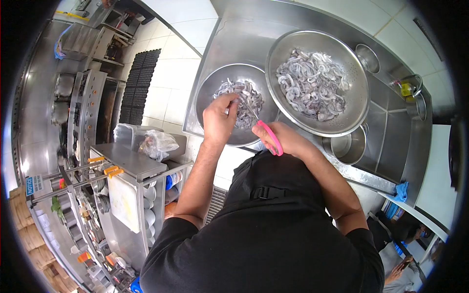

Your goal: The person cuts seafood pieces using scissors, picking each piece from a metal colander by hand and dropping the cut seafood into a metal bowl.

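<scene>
Your right hand (288, 138) grips the pink scissors (279, 146), likely angled for close reach to your left hand's (218, 122) curled fingers, their hold unclear, above 1 bowl (205, 100) at centre.

Both arms reach forward from the shoulders, elbows bent. The left hand (220, 118) is raised at the wrist, fingers bent and thumb close to them. The right hand (282, 138) angles inward, lower, its fingers curled, apart from the left hand.
</scene>
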### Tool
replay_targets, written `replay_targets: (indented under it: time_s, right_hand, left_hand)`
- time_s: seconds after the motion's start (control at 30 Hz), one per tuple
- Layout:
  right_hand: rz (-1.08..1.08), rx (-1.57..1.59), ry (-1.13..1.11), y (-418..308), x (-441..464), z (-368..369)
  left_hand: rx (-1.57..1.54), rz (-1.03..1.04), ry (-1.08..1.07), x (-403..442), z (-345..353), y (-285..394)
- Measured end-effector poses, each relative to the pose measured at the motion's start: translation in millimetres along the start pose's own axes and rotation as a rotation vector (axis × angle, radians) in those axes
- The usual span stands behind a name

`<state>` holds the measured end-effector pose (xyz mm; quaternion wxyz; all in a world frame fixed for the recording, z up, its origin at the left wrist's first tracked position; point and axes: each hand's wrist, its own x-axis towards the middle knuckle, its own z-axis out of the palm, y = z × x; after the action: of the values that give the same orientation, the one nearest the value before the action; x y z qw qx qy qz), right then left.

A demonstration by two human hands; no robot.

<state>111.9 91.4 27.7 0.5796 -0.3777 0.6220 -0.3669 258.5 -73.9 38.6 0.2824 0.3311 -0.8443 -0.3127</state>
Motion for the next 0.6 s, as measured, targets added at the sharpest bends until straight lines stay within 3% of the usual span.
replay_targets:
  time_s: [0.2, 0.6]
  right_hand:
    - [-0.019, -0.093, 0.030, -5, -2, -5]
    - [0.048, -0.422, 0.090, -12, -5, -10]
  left_hand:
    - [-0.119, 0.047, -0.098, -7, 0, -1]
    - [-0.037, 0.157, -0.082, -16, -2, -10]
